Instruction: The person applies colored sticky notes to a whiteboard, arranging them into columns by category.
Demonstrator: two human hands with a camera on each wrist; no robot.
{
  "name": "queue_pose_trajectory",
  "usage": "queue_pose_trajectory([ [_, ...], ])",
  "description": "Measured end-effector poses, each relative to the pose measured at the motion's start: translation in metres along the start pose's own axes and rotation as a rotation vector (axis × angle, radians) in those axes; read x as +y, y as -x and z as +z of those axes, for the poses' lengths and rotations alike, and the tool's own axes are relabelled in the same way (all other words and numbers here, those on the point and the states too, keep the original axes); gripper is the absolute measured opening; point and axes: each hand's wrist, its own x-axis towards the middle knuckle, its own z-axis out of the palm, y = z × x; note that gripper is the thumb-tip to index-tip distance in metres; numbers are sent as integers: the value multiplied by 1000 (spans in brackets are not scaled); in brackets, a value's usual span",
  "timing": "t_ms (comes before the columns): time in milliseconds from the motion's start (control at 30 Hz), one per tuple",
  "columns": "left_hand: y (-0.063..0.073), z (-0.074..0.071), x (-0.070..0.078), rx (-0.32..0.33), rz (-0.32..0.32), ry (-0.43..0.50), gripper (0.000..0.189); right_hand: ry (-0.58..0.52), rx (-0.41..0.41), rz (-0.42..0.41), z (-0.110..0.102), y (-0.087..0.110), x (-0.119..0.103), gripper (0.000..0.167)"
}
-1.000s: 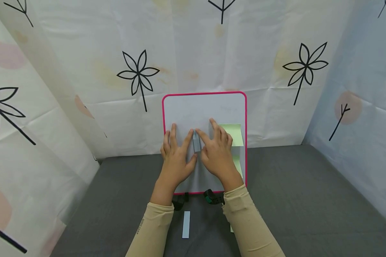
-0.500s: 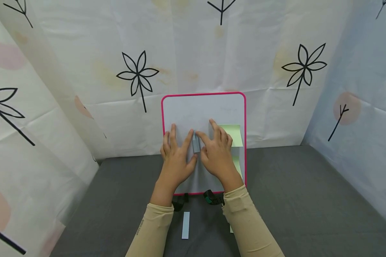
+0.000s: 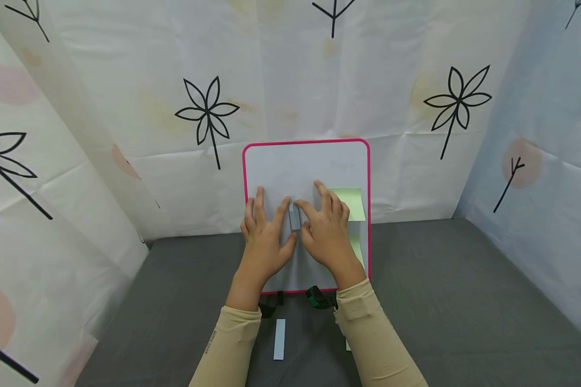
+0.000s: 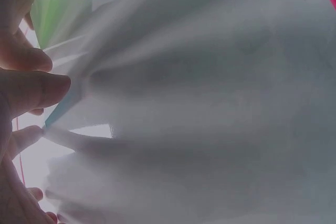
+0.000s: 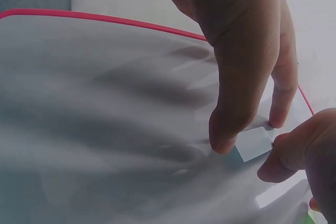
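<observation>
A pale blue paper strip [image 3: 295, 218] lies upright against the middle of a pink-edged whiteboard [image 3: 306, 161]. My left hand [image 3: 263, 244] rests on the board left of the strip, fingers spread, its index fingertip by the strip's upper end and its thumb near the lower end. From the other side, my right hand [image 3: 328, 231] touches the strip's top with its index finger; the remaining fingers lie on the board. Seen close in the right wrist view, the strip [image 5: 254, 144] sits between fingertips. The left wrist view shows only a bluish part of the strip [image 4: 65, 103].
Two green sticky notes [image 3: 351, 203] are on the board's right side, the lower one partly behind the right hand. A second pale blue strip [image 3: 280, 339] lies on the dark grey table [image 3: 440, 301]. A pale green edge [image 3: 348, 346] peeks out beside the right sleeve. Patterned cloth walls [image 3: 290, 70] surround the table.
Almost nothing differs. Both hands keep their places on the board around the strip; the whole head view shifts only slightly.
</observation>
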Motion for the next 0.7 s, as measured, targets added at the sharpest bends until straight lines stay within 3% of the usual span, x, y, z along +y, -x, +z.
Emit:
queue_pose_trajectory([
  [300, 0, 0, 0, 19, 8, -5, 74, 18, 11, -15, 0, 1, 0, 55],
  [700, 1, 2, 7, -35, -2, 12, 66, 20, 2, -3, 1, 1, 2, 54],
])
